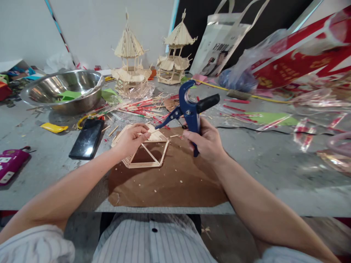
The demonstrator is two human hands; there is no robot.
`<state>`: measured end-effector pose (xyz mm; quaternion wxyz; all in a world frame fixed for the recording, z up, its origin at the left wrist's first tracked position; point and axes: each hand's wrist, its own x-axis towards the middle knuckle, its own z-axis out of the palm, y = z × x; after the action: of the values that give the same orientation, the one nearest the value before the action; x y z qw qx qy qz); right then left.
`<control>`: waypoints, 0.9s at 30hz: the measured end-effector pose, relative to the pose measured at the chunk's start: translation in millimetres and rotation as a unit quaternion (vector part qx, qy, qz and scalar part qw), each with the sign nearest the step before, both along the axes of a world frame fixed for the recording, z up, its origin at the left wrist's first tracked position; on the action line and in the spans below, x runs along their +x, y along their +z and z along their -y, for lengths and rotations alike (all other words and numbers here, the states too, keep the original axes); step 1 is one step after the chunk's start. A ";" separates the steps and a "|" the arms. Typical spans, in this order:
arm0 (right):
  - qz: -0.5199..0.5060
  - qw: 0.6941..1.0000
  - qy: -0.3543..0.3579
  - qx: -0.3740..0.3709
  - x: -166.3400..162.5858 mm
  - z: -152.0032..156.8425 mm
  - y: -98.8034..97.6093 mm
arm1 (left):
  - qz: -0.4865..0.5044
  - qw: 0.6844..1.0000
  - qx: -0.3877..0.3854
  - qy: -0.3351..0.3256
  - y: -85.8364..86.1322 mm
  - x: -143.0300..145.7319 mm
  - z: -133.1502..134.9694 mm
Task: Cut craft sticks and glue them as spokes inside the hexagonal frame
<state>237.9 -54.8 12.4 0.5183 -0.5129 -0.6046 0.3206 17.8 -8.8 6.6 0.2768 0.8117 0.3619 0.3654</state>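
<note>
Right-hand grip holds a blue-and-black hand cutter; left-hand grip pinches a thin pale wooden stick; pinching loosely could drop it.

Shirt at bottom centre of frame: pale, whitish-grey cloth with narrow, darker lengthwise stripes, a round dark button near the middle. Left sleeve, lower left corner, same pale striped cloth, bunched in thick folds above a bare forearm; right sleeve only an edge at lower right, pale bluish. Left hand and right hand, mid-frame, ungloved.
</note>
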 end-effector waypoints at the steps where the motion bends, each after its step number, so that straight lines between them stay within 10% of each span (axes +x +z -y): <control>1: -0.052 0.998 0.032 -0.016 -2.2 0.9 -0.1 | 0.007 1.000 -0.013 -0.004 0.7 0.7 1.7; 6: -0.152 0.982 0.100 -0.053 -7.2 0.9 -3.7 | -0.009 0.985 -0.165 -0.057 -0.4 3.8 8.3; 12: -0.156 0.986 0.054 -0.037 -15.4 5.1 -10.5 | 0.002 0.994 -0.094 -0.055 1.0 10.1 18.0; 27: -0.107 0.964 0.211 -0.122 -15.6 7.8 -8.1 | -0.122 0.966 -0.061 -0.218 1.9 18.8 38.7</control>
<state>222.3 -62.6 4.3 0.4342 -0.3953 -0.5963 0.5473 36.7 -47.5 8.6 0.3527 0.8909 0.2289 0.1719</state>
